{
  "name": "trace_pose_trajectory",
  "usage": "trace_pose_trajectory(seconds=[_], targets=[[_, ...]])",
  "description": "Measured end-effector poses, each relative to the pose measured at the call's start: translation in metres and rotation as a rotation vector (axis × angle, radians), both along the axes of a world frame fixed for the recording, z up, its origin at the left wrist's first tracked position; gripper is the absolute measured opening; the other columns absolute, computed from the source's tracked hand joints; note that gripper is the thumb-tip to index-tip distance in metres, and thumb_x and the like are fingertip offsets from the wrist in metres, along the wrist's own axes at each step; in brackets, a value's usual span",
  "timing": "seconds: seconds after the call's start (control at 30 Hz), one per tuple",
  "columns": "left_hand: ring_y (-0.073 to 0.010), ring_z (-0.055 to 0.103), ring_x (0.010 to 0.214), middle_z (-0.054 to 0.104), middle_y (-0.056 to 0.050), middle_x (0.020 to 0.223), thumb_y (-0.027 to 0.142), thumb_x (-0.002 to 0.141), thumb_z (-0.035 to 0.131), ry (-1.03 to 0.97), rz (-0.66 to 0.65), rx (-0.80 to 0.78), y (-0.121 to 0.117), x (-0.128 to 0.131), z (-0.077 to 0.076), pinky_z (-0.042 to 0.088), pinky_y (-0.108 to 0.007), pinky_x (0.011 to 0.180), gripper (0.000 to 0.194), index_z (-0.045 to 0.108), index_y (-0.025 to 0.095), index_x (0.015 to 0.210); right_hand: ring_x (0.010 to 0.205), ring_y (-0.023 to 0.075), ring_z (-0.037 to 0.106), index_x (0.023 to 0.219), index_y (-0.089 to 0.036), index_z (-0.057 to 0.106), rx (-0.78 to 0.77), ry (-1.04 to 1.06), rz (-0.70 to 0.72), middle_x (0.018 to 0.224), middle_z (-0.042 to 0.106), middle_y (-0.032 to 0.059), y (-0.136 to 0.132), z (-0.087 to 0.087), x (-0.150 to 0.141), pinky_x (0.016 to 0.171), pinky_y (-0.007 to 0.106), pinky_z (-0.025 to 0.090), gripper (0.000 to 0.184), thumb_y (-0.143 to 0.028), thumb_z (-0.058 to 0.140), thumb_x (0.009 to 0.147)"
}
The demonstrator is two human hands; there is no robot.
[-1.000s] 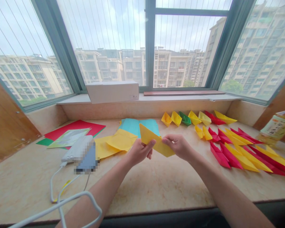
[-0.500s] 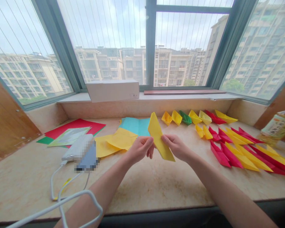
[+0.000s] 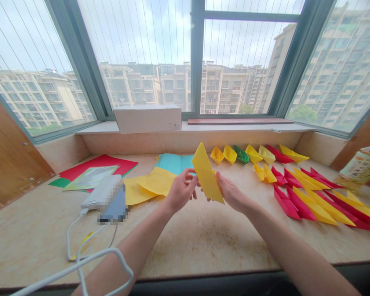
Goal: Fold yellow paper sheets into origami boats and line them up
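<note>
A folded piece of yellow paper (image 3: 207,174), shaped like a slanted four-sided piece, is held up on its edge above the counter. My right hand (image 3: 230,191) grips its right side, with the fingers partly hidden behind it. At the left edge, my left hand (image 3: 182,190) has its fingers curled and its fingertips against the paper. Loose yellow sheets (image 3: 148,185) lie beyond my left wrist, partly over a light blue sheet (image 3: 174,163).
Folded paper boats (image 3: 241,153) stand in a row at the back right, with red and yellow folded pieces (image 3: 311,203) in front. A bottle (image 3: 362,164) stands far right. Red sheets (image 3: 95,164), a white power bank (image 3: 101,191), a phone (image 3: 114,205) and cables (image 3: 101,250) lie left.
The yellow paper has turned a little and shows more of its broad face. My right hand has shifted to its right edge, and its thumb is no longer on the front.
</note>
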State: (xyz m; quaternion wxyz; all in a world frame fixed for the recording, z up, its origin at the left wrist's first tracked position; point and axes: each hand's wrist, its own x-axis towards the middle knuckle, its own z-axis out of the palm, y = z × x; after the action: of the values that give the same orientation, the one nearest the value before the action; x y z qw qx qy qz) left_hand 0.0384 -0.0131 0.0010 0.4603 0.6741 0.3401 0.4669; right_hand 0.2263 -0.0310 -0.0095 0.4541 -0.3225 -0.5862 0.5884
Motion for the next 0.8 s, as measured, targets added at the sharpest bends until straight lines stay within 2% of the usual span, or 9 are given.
trace_pose_trajectory(seconds=[0.07, 0.17, 0.33, 0.43, 0.53, 0.67, 0.8], targets=[[-0.008, 0.057, 0.039, 0.058, 0.004, 0.073, 0.05, 0.084, 0.062, -0.053, 0.058, -0.004, 0.002, 0.0, 0.0, 0.038, -0.017, 0.034, 0.038, 0.048, 0.019, 0.101, 0.061, 0.0148, 0.064, 0.114, -0.018, 0.063, 0.023, 0.013, -0.024, 0.085, 0.07, 0.0067, 0.001, 0.0, -0.002, 0.053, 0.026, 0.052, 0.056, -0.065, 0.042, 0.091], [-0.0093, 0.06, 0.045, 0.058, 0.004, 0.074, 0.047, 0.083, 0.066, -0.132, 0.069, -0.017, 0.004, 0.002, -0.001, 0.043, -0.019, 0.039, 0.036, 0.049, 0.018, 0.096, 0.059, 0.0136, 0.063, 0.12, -0.022, 0.059, 0.125, 0.003, -0.082, 0.085, 0.07, 0.004, 0.002, -0.002, -0.007, 0.055, 0.027, 0.054, 0.046, -0.055, 0.055, 0.089], [-0.014, 0.066, 0.071, 0.067, -0.005, 0.081, 0.046, 0.083, 0.066, -0.213, 0.003, -0.05, -0.002, 0.008, 0.001, 0.055, -0.027, 0.066, 0.036, 0.062, 0.013, 0.096, 0.068, 0.0176, 0.067, 0.125, -0.023, 0.058, 0.301, -0.131, -0.347, 0.095, 0.071, 0.006, 0.002, -0.011, -0.01, 0.059, 0.032, 0.057, 0.043, -0.048, 0.054, 0.091], [-0.017, 0.067, 0.085, 0.07, -0.009, 0.098, 0.047, 0.083, 0.067, -0.262, -0.027, -0.072, -0.005, 0.011, -0.001, 0.055, -0.033, 0.08, 0.04, 0.064, 0.014, 0.105, 0.074, 0.0218, 0.069, 0.123, -0.025, 0.061, 0.398, -0.197, -0.506, 0.099, 0.072, 0.0065, 0.002, -0.014, -0.007, 0.062, 0.033, 0.057, 0.041, -0.049, 0.054, 0.091], [-0.0205, 0.065, 0.1, 0.067, -0.012, 0.116, 0.043, 0.08, 0.071, -0.228, -0.055, -0.061, -0.006, 0.012, -0.002, 0.053, -0.034, 0.087, 0.042, 0.063, 0.016, 0.111, 0.073, 0.0232, 0.069, 0.122, -0.028, 0.063, 0.482, -0.321, -0.593, 0.096, 0.073, 0.0058, 0.0, -0.012, -0.005, 0.06, 0.032, 0.055, 0.038, -0.048, 0.054, 0.092], [-0.023, 0.065, 0.102, 0.069, -0.011, 0.113, 0.041, 0.082, 0.069, -0.2, -0.072, -0.071, -0.004, 0.009, -0.002, 0.051, -0.034, 0.09, 0.038, 0.065, 0.016, 0.11, 0.066, 0.0207, 0.068, 0.123, -0.027, 0.061, 0.493, -0.417, -0.534, 0.096, 0.073, 0.0058, -0.006, -0.007, -0.009, 0.054, 0.029, 0.051, 0.038, -0.048, 0.051, 0.093], [-0.0212, 0.067, 0.094, 0.072, -0.008, 0.101, 0.04, 0.082, 0.068, -0.196, -0.069, -0.083, -0.002, 0.006, 0.001, 0.051, -0.032, 0.085, 0.032, 0.067, 0.016, 0.102, 0.072, 0.0192, 0.069, 0.126, -0.023, 0.058, 0.376, -0.273, -0.372, 0.102, 0.071, 0.0079, -0.008, -0.002, -0.013, 0.06, 0.029, 0.053, 0.044, -0.052, 0.05, 0.093]])
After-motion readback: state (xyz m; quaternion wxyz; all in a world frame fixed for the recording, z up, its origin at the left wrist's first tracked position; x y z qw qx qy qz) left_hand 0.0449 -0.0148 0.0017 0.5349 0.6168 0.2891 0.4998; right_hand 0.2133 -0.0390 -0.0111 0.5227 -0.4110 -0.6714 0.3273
